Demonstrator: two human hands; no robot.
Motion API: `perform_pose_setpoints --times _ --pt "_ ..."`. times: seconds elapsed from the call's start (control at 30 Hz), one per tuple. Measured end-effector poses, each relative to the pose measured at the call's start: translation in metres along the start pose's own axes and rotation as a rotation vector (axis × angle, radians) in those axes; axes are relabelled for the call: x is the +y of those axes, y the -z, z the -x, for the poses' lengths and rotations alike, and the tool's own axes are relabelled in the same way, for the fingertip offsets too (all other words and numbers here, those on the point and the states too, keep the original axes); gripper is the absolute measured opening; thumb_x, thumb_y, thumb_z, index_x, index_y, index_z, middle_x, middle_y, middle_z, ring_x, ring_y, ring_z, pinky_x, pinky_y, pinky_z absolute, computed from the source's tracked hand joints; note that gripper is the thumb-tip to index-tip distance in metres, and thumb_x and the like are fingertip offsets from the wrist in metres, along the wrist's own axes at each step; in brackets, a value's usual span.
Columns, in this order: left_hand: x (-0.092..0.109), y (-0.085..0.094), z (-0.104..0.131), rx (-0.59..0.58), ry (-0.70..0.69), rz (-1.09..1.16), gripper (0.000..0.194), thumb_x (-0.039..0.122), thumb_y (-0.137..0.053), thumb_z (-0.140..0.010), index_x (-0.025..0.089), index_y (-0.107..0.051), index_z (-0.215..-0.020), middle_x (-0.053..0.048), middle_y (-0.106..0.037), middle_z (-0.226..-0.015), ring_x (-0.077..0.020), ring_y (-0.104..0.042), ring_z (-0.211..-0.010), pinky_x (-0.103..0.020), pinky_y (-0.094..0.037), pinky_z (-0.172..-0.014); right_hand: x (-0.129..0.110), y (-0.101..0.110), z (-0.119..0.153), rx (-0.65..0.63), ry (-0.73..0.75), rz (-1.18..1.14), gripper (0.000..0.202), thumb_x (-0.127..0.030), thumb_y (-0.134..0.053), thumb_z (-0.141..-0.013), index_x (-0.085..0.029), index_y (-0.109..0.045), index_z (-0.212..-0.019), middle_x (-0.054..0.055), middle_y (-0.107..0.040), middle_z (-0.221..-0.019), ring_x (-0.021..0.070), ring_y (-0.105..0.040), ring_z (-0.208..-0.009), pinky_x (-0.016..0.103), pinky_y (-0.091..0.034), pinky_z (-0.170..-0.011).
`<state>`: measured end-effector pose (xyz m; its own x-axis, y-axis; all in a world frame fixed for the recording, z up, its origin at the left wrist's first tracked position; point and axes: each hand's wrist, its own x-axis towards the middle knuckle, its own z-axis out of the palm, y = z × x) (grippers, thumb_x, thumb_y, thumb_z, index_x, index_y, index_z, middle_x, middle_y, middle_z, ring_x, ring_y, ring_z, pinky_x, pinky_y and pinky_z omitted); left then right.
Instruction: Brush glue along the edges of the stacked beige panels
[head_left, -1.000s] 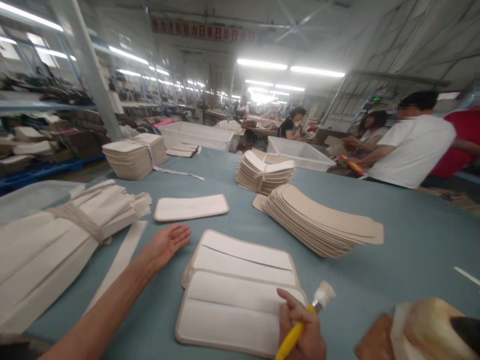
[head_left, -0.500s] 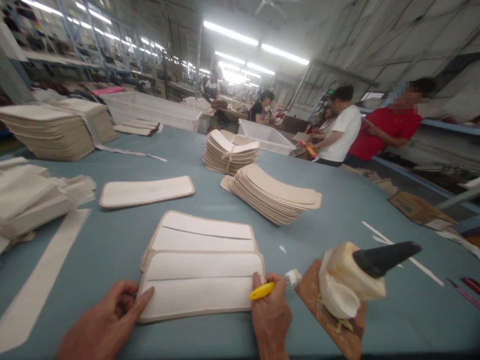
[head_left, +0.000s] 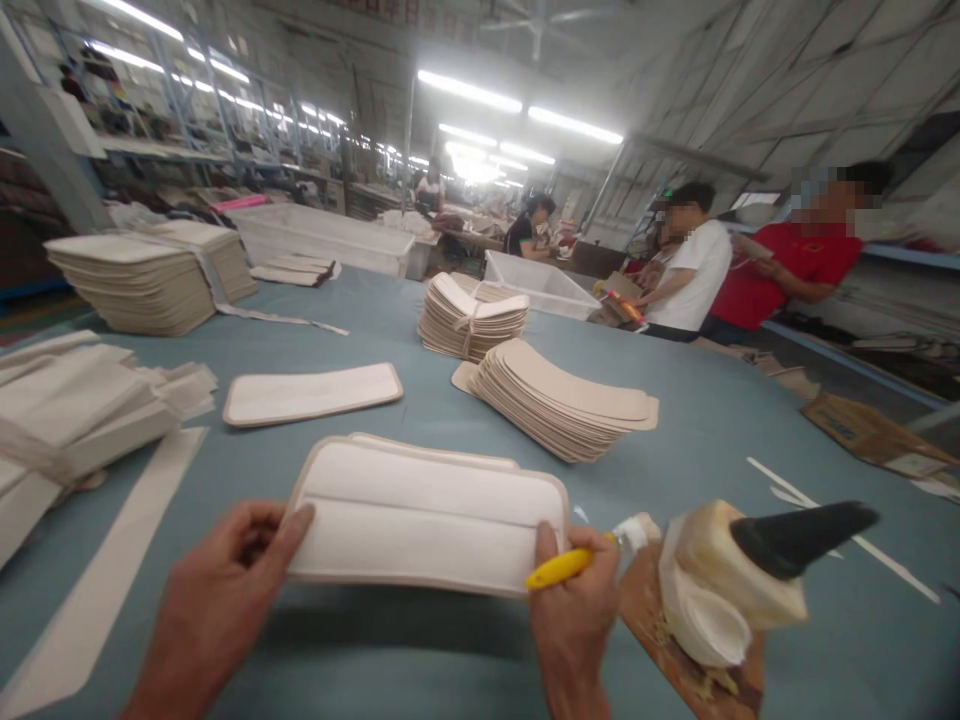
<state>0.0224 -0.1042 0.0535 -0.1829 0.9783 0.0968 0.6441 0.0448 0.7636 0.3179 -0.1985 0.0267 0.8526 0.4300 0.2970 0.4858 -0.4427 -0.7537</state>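
Note:
A white panel with a beige border (head_left: 420, 535) is held up off the table, its shadow below it. My left hand (head_left: 232, 575) pinches its left end, thumb on top. At its right end my right hand (head_left: 574, 590) grips it, and also holds a yellow-handled brush (head_left: 559, 568) whose whitish bristles point right. Another panel (head_left: 442, 450) lies partly hidden behind the held one. To the right of my right hand, a whitish glue-stained container (head_left: 694, 560) with a black spout-like part (head_left: 806, 535) stands on a brown board (head_left: 645, 600).
A single panel (head_left: 315, 395) lies farther back, left of a fanned beige stack (head_left: 562, 400) and a tied stack (head_left: 472, 320). Cloth strips (head_left: 90, 400) and a tall tied stack (head_left: 142, 280) sit at left. Several people are beyond the blue-green table (head_left: 675, 400).
Both hands have lifted the front panel off the table and raised it, so it covers more of the panel behind. The camera view has shifted slightly.

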Motion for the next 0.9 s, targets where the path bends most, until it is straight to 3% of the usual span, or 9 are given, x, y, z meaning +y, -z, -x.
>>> perform_pose_setpoints --times 0.1,0.23,0.33,0.43,0.6,0.8,0.9 --pt "0.031 -0.01 -0.044 -0.082 -0.04 -0.107 0.05 0.073 -0.042 -0.082 0.026 -0.062 -0.082 -0.002 -0.071 -0.075 -0.0237 -0.068 -0.073 -0.032 -0.047 -0.067 -0.024 -0.021 -0.027 -0.118 0.037 0.203 0.037 -0.059 -0.048 -0.099 -0.025 -0.053 -0.111 0.008 -0.073 -0.091 0.0305 -0.069 -0.082 0.032 -0.042 -0.068" --pt "0.028 -0.037 -0.071 -0.09 -0.058 -0.215 0.039 0.062 -0.046 -0.08 0.025 -0.061 -0.076 -0.01 -0.072 -0.09 -0.0287 -0.066 -0.081 -0.036 -0.043 -0.068 -0.028 -0.046 -0.039 -0.239 0.1 0.296 0.022 -0.042 -0.06 -0.098 -0.025 -0.058 -0.112 0.008 -0.074 -0.097 0.0303 -0.072 -0.091 0.032 -0.041 -0.07" --pt "0.015 -0.049 -0.07 -0.117 -0.052 -0.238 0.038 0.06 -0.047 -0.082 0.025 -0.061 -0.077 -0.011 -0.072 -0.09 -0.0302 -0.067 -0.084 -0.036 -0.043 -0.069 -0.016 -0.053 -0.032 -0.279 0.105 0.325 0.023 -0.041 -0.063 -0.097 -0.024 -0.058 -0.112 0.009 -0.074 -0.096 0.0313 -0.072 -0.091 0.032 -0.041 -0.069" --pt "0.012 -0.05 -0.066 -0.143 -0.032 -0.226 0.04 0.061 -0.047 -0.085 0.025 -0.064 -0.088 -0.008 -0.074 -0.086 -0.0296 -0.069 -0.083 -0.035 -0.045 -0.068 -0.01 -0.051 -0.026 -0.27 0.105 0.335 0.028 -0.048 -0.057 -0.1 -0.023 -0.057 -0.113 0.01 -0.074 -0.095 0.031 -0.072 -0.087 0.033 -0.04 -0.067" --pt "0.018 -0.041 -0.061 -0.128 -0.052 -0.155 0.051 0.059 -0.045 -0.087 0.021 -0.062 -0.116 -0.008 -0.076 -0.103 -0.026 -0.071 -0.087 -0.035 -0.05 -0.077 -0.014 -0.042 -0.023 -0.195 0.139 0.298 0.034 -0.053 -0.057 -0.098 -0.023 -0.057 -0.112 0.012 -0.073 -0.099 0.0306 -0.072 -0.088 0.033 -0.039 -0.066" --pt "0.007 -0.027 -0.046 -0.153 -0.052 -0.172 0.057 0.061 -0.044 -0.086 0.018 -0.062 -0.118 -0.007 -0.076 -0.094 -0.0258 -0.072 -0.081 -0.035 -0.053 -0.073 -0.002 -0.038 -0.006 -0.175 0.148 0.25 0.037 -0.058 -0.054 -0.097 -0.023 -0.057 -0.11 0.011 -0.074 -0.094 0.0324 -0.072 -0.085 0.034 -0.04 -0.065" --pt "0.005 -0.023 -0.039 -0.163 -0.103 -0.23 0.056 0.058 -0.041 -0.09 0.016 -0.064 -0.12 -0.011 -0.076 -0.107 -0.0314 -0.073 -0.093 -0.042 -0.056 -0.083 0.006 -0.041 0.002 -0.204 0.158 0.234 0.034 -0.054 -0.05 -0.098 -0.024 -0.057 -0.11 0.013 -0.074 -0.101 0.0339 -0.072 -0.089 0.036 -0.043 -0.067"
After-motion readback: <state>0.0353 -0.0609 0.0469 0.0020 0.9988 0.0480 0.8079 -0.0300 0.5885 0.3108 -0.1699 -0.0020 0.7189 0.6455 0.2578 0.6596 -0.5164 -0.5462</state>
